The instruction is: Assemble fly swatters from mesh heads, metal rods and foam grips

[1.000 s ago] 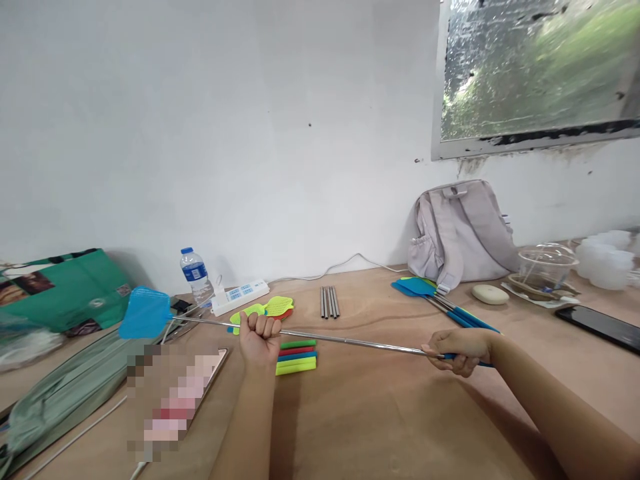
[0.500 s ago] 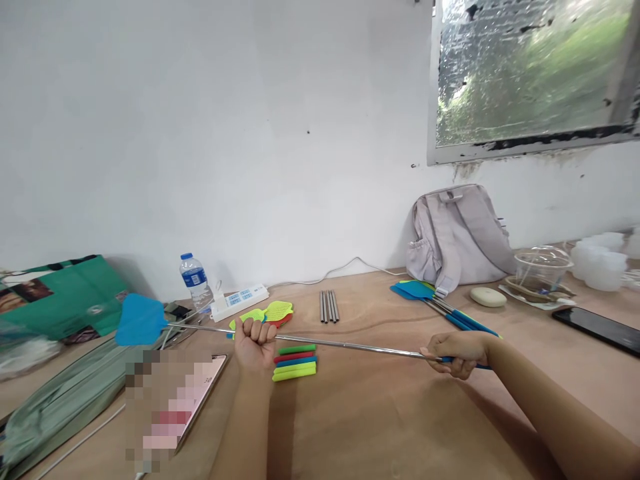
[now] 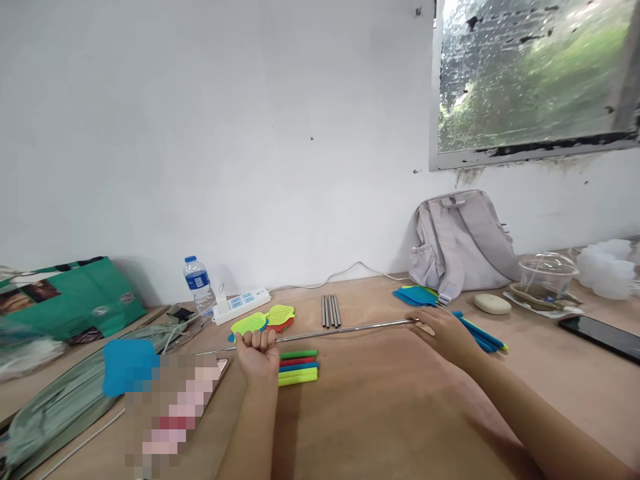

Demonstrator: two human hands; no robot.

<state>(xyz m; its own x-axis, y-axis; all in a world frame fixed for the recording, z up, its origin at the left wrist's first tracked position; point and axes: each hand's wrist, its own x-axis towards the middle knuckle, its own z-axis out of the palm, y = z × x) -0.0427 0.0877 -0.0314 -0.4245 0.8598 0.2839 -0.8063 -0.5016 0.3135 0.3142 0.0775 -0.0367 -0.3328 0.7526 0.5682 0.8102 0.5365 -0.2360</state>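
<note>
A telescopic fly swatter with a blue head (image 3: 129, 363) and a thin metal rod (image 3: 350, 329) stretches across the table. My left hand (image 3: 259, 357) is closed in a fist around the rod, left of the middle. At the rod's right end, my right hand (image 3: 440, 337) pinches it between thumb and fingers; the handle there is hidden behind the hand. Beneath the rod lie several coloured handle grips (image 3: 299, 367) in green, red, blue and yellow. Behind them are several short metal tubes (image 3: 331, 312) and loose swatter heads (image 3: 263, 321). Other blue-handled swatters (image 3: 477, 331) lie by my right hand.
A grey backpack (image 3: 463, 243) leans on the wall, near a beige oval case (image 3: 492, 304), a clear plastic bowl (image 3: 547, 273) and a dark phone (image 3: 605, 339). Leftward are a power strip (image 3: 243, 305), a water bottle (image 3: 197, 280), a green bag (image 3: 100, 293) and a partly blurred phone (image 3: 200, 393).
The swatter has tilted, its blue head lower and its right end higher. My right hand has moved up and left, its grip changed from wrapped round the handle to a pinch.
</note>
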